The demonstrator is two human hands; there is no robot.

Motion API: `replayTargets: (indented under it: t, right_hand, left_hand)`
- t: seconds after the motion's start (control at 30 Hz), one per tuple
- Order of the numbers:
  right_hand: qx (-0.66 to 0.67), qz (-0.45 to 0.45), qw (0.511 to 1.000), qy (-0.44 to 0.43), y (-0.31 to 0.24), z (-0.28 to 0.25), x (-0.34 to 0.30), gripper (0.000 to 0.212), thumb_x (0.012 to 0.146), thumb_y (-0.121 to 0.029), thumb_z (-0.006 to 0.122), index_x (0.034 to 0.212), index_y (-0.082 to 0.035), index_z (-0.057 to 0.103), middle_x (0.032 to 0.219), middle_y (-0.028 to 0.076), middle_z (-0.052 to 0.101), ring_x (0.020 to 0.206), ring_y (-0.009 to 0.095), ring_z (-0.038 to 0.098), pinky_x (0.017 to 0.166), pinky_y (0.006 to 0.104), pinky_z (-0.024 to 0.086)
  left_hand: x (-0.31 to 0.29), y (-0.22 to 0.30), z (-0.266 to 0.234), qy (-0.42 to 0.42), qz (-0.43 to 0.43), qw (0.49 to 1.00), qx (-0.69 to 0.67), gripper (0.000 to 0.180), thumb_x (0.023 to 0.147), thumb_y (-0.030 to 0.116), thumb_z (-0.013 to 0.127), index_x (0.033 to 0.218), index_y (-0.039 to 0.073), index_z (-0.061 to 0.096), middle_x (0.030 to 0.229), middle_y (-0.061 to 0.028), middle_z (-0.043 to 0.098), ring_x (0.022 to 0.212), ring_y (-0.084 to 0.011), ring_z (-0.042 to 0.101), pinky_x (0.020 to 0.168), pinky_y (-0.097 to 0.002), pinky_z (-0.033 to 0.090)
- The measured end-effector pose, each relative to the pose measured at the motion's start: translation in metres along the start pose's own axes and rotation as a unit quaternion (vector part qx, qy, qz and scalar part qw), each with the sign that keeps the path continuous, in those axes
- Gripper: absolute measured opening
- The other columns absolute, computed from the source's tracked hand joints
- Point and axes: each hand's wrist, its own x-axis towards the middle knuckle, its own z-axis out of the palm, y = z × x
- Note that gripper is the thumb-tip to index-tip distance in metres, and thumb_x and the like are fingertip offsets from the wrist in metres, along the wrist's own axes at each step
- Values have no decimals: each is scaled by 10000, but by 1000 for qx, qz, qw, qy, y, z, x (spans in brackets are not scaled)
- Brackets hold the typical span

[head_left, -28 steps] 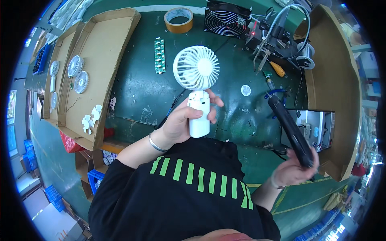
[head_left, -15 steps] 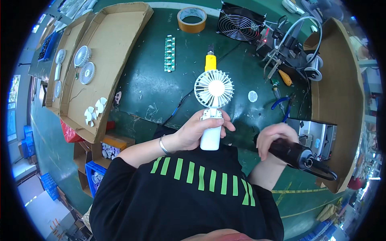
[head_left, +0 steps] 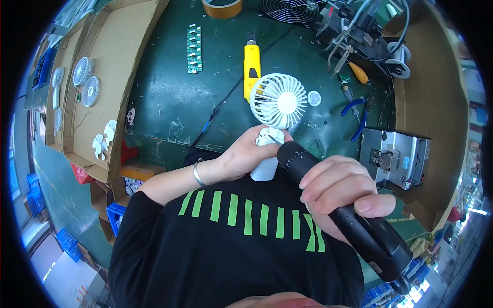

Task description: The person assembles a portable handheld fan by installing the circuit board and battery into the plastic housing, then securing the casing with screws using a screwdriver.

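My left hand (head_left: 239,158) is closed round the white handle of a small handheld fan (head_left: 265,168), whose round caged head points away from me. In my right hand (head_left: 343,187) is a black electric screwdriver (head_left: 367,233), slanting up to the left. Its thin bit reaches the top of the fan's handle, just below the head; whether it sits in a screw is too small to tell. A yellow utility knife (head_left: 251,69) lies on the bench beyond the fan head, partly covered by it. A round white disc (head_left: 314,98) lies right of the head.
Left stands a cardboard tray (head_left: 115,49) with fan parts. A green circuit board strip (head_left: 194,49), a tape roll (head_left: 222,9) and a black cooling fan (head_left: 290,11) lie farther back. At right are blue-handled cutters (head_left: 359,118), a soldering stand (head_left: 344,43) and a metal box (head_left: 405,159).
My right hand has brought the electric screwdriver from the right side over to the fan and turned it so its bit meets the handle. The fan head has tilted rightward. The whole view has shifted.
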Motion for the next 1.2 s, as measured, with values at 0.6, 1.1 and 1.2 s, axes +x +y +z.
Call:
replayTargets:
  t: [0.6,1.1,1.2]
  right_hand:
    - [-19,24,987,155,2,17,-8,248,871,-86,625,929,-67,386,658,123,594,532,263,620,517,394,544]
    - [-99,-51,981,158,-17,0,-19,735,869,-704,451,1193,-44,455,710,90,571,555,218,577,523,355,494]
    - [-83,-35,983,158,-20,1,-21,734,866,-706,452,1185,-45,454,712,98,573,557,225,580,523,362,500]
  left_hand:
    - [-4,0,5,-7,5,995,99,241,886,113,631,1102,20,579,988,-29,617,911,-93,590,836,-269,497]
    - [-3,11,15,-11,21,1000,-14,183,888,64,595,1062,10,571,992,-81,665,836,-128,628,764,-285,516]
    - [-2,6,16,-18,14,1000,4,205,888,63,603,1081,7,567,958,-62,653,832,-125,634,755,-277,513]
